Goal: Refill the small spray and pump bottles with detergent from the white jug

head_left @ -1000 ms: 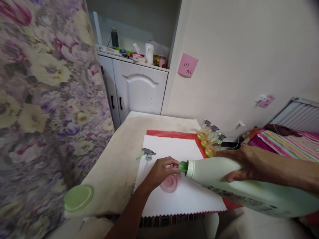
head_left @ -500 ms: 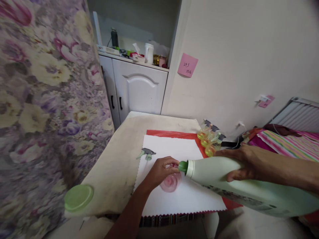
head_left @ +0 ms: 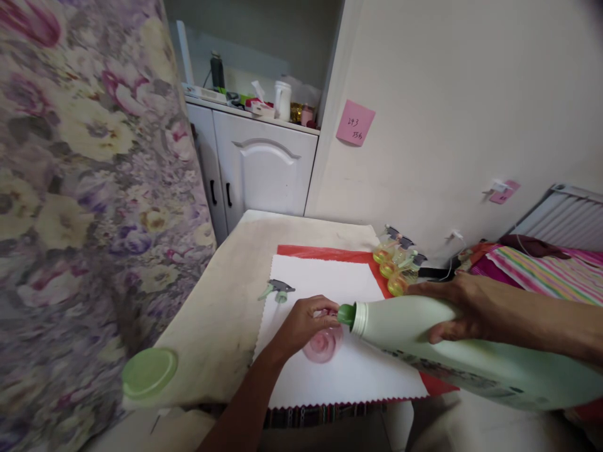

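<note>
With its fingers around the neck, my left hand (head_left: 306, 323) grips a clear pinkish spray bottle (head_left: 322, 346) that stands on a white sheet (head_left: 358, 383). My right hand (head_left: 455, 307) is closed on a large pale green jug (head_left: 405, 323), tilted nearly level. The jug's green spout (head_left: 346, 314) meets the mouth of the small bottle at my left fingertips. Whether liquid is flowing I cannot tell. A grey and green spray head (head_left: 279, 289) lies on the sheet, beyond my left hand. At the table's near left corner rests a green cap (head_left: 149, 373).
Several spray bottles with yellow liquid (head_left: 388, 269) stand at the table's back right, on a red sheet (head_left: 325, 252) under the white one. A floral curtain (head_left: 103, 207) hangs at left. Behind the table (head_left: 221, 295) is a white cabinet (head_left: 271, 166).
Almost nothing differs. Both hands, the jug and the spray bottle hold their places; the view has shifted only very slightly.
</note>
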Tool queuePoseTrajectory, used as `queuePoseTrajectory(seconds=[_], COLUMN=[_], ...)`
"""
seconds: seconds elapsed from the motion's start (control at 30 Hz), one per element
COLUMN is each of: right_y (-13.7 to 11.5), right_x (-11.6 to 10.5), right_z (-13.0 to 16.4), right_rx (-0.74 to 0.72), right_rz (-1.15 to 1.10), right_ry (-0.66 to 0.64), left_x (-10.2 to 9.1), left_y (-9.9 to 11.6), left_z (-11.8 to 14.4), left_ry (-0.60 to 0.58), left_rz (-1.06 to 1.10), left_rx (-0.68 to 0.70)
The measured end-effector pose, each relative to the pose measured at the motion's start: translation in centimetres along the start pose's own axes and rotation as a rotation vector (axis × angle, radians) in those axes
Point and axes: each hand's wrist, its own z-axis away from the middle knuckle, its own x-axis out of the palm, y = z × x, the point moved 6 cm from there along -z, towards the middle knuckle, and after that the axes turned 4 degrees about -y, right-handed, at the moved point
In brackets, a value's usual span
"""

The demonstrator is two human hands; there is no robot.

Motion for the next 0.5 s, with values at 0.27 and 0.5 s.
queuePoseTrajectory(seconds=[0.27, 0.5], right_y=[-0.05, -0.12], right_x=[0.01, 0.01], right_z=[0.0, 0.03], right_rx=[0.015, 0.003], right_rz=[0.042, 0.018], right_ry=[-0.005, -0.006], left_x=[0.04, 0.02], left_y=[-0.06, 0.13], left_z=[-0.07, 0.03], left_ry=[0.001, -0.005], left_rz=[0.004, 0.013], left_rx=[0.001, 0.0])
